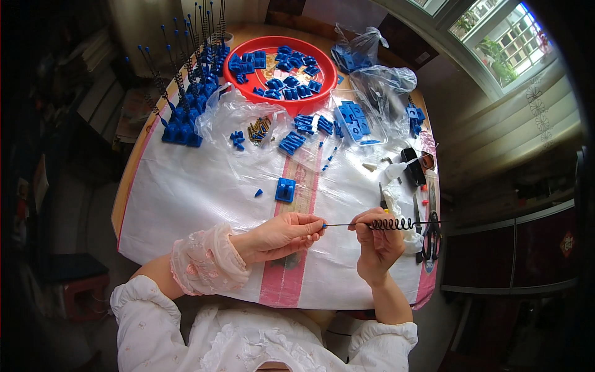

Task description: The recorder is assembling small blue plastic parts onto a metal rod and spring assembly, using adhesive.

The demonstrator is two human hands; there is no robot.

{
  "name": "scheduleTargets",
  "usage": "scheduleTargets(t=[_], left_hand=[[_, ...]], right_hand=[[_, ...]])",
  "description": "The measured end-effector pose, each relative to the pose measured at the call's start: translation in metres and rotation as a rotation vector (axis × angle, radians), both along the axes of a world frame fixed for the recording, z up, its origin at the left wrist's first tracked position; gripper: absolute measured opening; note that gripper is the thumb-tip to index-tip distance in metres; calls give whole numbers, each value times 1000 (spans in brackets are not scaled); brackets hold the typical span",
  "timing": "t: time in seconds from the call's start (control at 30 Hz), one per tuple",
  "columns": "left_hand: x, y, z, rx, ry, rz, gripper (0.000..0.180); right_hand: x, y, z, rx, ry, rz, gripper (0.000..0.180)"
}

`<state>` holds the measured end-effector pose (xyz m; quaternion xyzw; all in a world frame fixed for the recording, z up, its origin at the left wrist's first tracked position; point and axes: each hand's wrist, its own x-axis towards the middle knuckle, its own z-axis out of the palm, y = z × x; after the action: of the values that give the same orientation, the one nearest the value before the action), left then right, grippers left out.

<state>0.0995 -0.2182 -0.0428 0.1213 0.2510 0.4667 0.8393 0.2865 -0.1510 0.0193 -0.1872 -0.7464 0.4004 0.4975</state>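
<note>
— Left hand (286, 234) pinching the thin rod (347, 224) by its blue tip!
— Right hand (376, 239) grips the black spring (392, 224) on it, above the counter (198, 192).

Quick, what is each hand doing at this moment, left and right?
Left hand: closed, pinching the blue-tipped end of the thin black rod.
Right hand: closed, holding the same rod by its black coil spring.
</note>
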Motion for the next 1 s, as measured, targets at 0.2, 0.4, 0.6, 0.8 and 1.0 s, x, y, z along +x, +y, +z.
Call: scheduleTargets(t=[0.2, 0.4, 0.6, 0.8, 1.0], left_hand=[[1, 1, 1, -4, 5, -1, 18], [0, 1, 2, -15, 6, -3, 18], [0, 1, 2, -12, 3, 1, 18], [0, 0, 3, -6, 1, -4, 18], [0, 1, 1, -5, 5, -5, 18]], right_hand=[[0, 0, -1, -11, 14, 10, 10], [1, 1, -1, -3, 6, 17, 11], [1, 0, 0, 5, 6, 5, 11], [1, 0, -1, 0, 8, 17, 12], [0, 0, -2, -5, 10, 26, 12]])
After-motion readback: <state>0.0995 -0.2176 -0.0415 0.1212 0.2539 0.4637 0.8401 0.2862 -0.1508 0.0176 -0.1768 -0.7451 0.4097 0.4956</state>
